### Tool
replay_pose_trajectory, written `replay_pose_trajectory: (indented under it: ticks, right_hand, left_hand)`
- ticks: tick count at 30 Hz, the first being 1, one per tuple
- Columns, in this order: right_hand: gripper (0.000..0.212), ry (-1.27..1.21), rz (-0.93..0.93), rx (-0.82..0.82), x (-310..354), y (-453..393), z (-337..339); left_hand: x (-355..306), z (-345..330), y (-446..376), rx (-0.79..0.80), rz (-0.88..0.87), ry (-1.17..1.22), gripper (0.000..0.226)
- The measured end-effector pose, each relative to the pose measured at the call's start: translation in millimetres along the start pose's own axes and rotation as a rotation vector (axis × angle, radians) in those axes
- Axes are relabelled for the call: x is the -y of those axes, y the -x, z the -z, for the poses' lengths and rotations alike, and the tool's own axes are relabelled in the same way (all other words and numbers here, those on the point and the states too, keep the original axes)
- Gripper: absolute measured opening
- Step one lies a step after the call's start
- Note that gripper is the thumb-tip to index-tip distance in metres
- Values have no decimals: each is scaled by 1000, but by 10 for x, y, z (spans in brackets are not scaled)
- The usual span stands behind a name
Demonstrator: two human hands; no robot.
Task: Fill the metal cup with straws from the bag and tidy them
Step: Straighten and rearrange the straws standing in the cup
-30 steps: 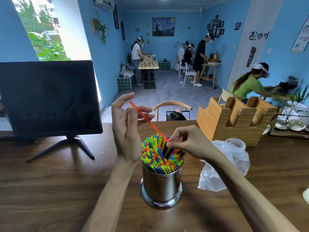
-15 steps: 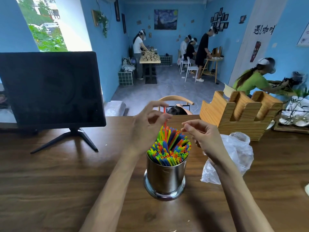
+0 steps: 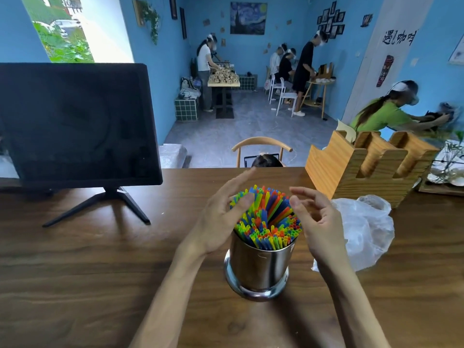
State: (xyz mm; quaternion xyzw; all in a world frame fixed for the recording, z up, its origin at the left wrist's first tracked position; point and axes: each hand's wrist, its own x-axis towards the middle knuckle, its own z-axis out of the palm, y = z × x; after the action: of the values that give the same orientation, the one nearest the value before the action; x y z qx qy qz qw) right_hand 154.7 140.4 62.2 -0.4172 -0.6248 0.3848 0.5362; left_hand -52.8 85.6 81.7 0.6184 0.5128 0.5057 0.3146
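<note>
A shiny metal cup [image 3: 258, 268] stands on the wooden table [image 3: 88, 267], packed with many coloured straws [image 3: 267, 222] that fan out above its rim. My left hand [image 3: 221, 217] is at the left of the bundle, fingers straight, thumb touching the straws. On the right side, my right hand [image 3: 319, 222] hovers close to the straws with fingers loosely bent and nothing in them. A crumpled clear plastic bag [image 3: 364, 229] lies just right of the cup, partly behind my right wrist.
A black monitor [image 3: 75, 124] on a stand fills the left back of the table. A wooden slotted holder [image 3: 366, 167] stands at the back right, with dishes beyond it. A chair and a person's head show past the table's far edge.
The red straw I was feeding in has gone down into the bundle. Both hands have let go and now flank the straws with fingers spread.
</note>
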Motion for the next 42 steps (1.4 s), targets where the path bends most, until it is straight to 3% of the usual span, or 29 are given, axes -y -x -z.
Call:
replay_pose_trajectory:
  ticks: [3,6,11,15,22,25,28,31,34,42]
  right_hand:
    - [43,-131,-42,15,-22,111,-171]
    - [46,-291,-96,30,-80,204,-337]
    - [43,-378,-115,-38,-112,291,-451]
    - [50,-401,-105,-26,-125,339,-453]
    - [41,-410,-116,4,-160,354,-373]
    - [41,-300,-89,31,-117,293,-275]
    - [39,-76,91,52,30,191,-154]
    - [41,223,303,222,207,97,-89]
    - [43,442,371,394,310,59,-133]
    - [32,399,329,355,315,86,-145]
  left_hand:
    - [102,-141,125,-80,13,133,75]
    - [220,-308,214,-165,15,243,86]
    - [347,-419,238,-225,15,346,78]
    - [374,-421,226,-240,31,419,68]
    - [291,-449,244,-240,36,470,64]
    - [282,-425,264,-227,25,450,77]
    - [284,-381,267,-241,-16,371,90]
    - [286,-400,265,-204,-31,364,91]
    - [307,-411,267,-199,-1,426,81]
    - [345,-303,185,-192,42,388,67]
